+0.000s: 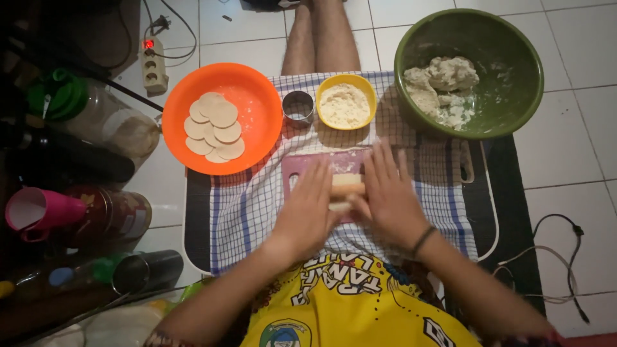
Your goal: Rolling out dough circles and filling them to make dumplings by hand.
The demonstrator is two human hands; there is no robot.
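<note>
Both flat palms, left hand (308,209) and right hand (385,196), press a pale dough roll (347,186) on the pink plastic board (299,168). Six cut discs (215,126) fill the orange round plate (247,96) at ten o'clock; raw dough (443,83) remains in the green bowl (514,58) at two o'clock.

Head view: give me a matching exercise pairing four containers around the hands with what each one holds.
Things:
1. Round orange plastic plate
2. Small yellow bowl
3. Large green bowl
4. Small round metal cutter ring

Contents:
A. A rough lump of pale dough with loose crumbs
B. Nothing visible inside
C. A pile of flat, round, pale dough discs
D. Pale, crumbly filling

Pairs: 1-C, 2-D, 3-A, 4-B.

The left hand and right hand lie flat on a pale rolling pin over a pink board.
</note>
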